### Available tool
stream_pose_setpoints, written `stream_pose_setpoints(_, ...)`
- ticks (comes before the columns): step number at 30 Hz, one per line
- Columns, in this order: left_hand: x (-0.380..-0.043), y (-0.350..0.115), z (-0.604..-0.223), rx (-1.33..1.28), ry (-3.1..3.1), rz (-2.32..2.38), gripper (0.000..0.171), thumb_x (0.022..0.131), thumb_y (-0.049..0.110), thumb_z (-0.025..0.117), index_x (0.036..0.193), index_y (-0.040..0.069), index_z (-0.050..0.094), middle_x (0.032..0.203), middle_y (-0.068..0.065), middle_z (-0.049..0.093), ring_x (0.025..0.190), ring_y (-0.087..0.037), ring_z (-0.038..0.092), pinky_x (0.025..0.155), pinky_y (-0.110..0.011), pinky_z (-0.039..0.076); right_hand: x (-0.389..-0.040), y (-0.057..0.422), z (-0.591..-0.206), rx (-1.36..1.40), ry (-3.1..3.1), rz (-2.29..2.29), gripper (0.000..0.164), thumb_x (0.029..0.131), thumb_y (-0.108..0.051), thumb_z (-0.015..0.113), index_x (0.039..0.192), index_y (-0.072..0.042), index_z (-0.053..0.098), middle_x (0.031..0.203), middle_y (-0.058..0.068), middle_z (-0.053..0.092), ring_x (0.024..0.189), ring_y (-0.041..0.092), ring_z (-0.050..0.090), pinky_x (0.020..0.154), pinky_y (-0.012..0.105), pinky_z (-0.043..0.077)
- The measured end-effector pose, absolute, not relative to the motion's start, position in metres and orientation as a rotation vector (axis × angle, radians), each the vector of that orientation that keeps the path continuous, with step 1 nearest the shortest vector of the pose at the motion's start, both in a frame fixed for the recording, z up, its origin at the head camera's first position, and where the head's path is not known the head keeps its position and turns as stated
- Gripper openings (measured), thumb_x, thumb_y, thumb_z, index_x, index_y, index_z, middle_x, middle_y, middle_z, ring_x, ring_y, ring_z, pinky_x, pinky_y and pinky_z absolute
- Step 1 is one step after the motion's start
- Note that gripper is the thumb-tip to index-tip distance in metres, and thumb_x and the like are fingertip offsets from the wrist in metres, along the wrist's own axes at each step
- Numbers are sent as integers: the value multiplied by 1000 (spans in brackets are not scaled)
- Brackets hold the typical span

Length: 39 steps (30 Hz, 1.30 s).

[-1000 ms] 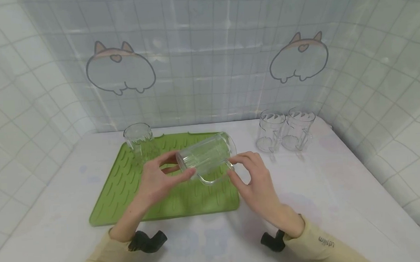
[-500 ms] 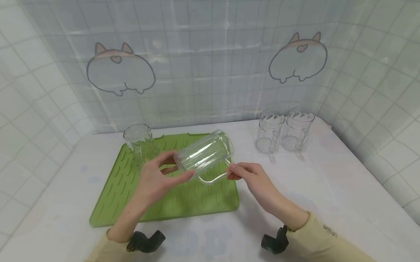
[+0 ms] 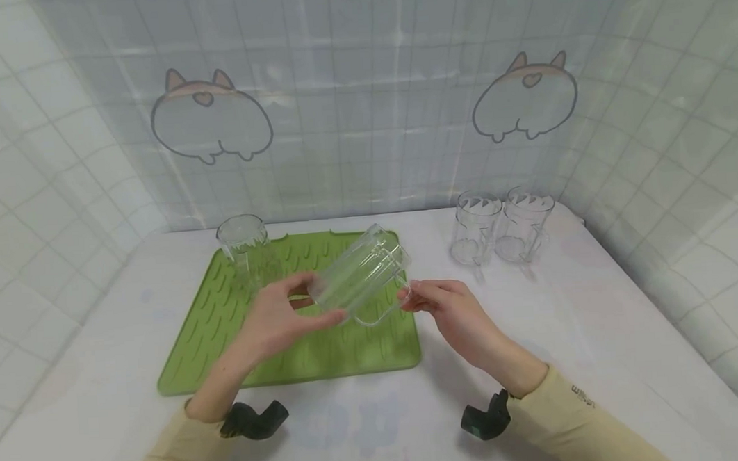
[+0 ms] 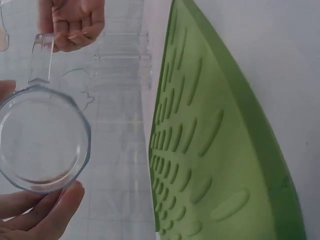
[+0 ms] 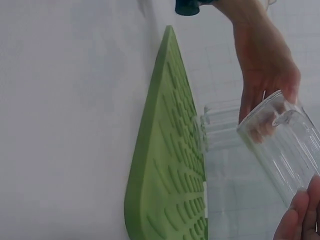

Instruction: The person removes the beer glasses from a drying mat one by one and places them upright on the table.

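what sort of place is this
Probably a kitchen-style counter in a small booth: grid-patterned walls with cartoon drawings, a green mat and clear mugs.

The left wrist view's edge is cropping the left hand (image 4: 42, 217); the right wrist view's edge is cropping the right hand (image 5: 302, 215) and clear handled mug (image 5: 287, 145). Sleeve lettering (image 3: 582, 396) is blurring beyond reading.

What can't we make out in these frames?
Lettering on the right sleeve: head view, too small and blurred to read.
Left grip: left wrist view, cut off by left and bottom edges.
Held mug: right wrist view, cut off by right edge.
Green mat: head view, partly hidden behind left grip.
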<state>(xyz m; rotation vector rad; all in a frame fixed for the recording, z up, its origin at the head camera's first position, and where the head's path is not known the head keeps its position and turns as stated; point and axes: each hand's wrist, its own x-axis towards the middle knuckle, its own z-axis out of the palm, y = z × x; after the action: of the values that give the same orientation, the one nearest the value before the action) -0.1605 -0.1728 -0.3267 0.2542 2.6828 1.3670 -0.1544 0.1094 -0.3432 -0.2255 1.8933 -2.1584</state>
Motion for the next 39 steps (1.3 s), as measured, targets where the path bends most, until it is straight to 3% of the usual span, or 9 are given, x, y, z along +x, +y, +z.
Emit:
stream_pose_setpoints(6, -161, -168, -334, 291, 2671, 1254, 85, 73, 47, 87, 139, 4, 54, 132, -15, 61, 122, -36, 60, 100, -43, 57, -152, 109, -343, -253, 1576, -2269, 34, 105, -11, 48, 85, -16, 75, 90, -4, 70, 91, 12, 64, 95, 25, 52)
stream_pose_setpoints(11, -160, -163, -340, 367, 2710, 1205, 69, 72, 44, 88, 124, 7, 63, 118, -9, 67, 115, -32, 64, 99, -43, 57, -149, 106, -340, -191, 1363, -2300, 35, 104, -7, 45, 86, -13, 75, 90, -2, 68, 91, 14, 60, 94, 24, 49)
stream_pose_setpoints(19, -158, -161, -343, 418, 2717, 1201, 68, 72, 39, 88, 126, 6, 62, 119, -9, 67, 114, -31, 64, 98, -42, 58, -147, 106, -336, -159, 1228, -2278, 30, 103, -8, 44, 90, -10, 72, 93, 0, 66, 93, 16, 58, 96, 24, 47)
stream_pose_setpoints(29, -158, -163, -344, 489, 2690, 1184, 72, 73, 41, 88, 129, 5, 60, 123, -8, 66, 117, -31, 63, 100, -41, 57, -143, 105, -334, -230, 1281, -2240, 36, 104, -7, 43, 88, -12, 75, 92, -3, 68, 91, 14, 60, 97, 25, 47)
stream_pose_setpoints(39, -158, -164, -347, 520, 2653, 1197, 73, 75, 42, 87, 132, 5, 58, 128, -9, 64, 121, -31, 61, 103, -41, 55, -136, 104, -331, -278, 1472, -2214, 29, 103, -9, 50, 90, -15, 75, 92, -5, 70, 92, 12, 62, 97, 26, 48)
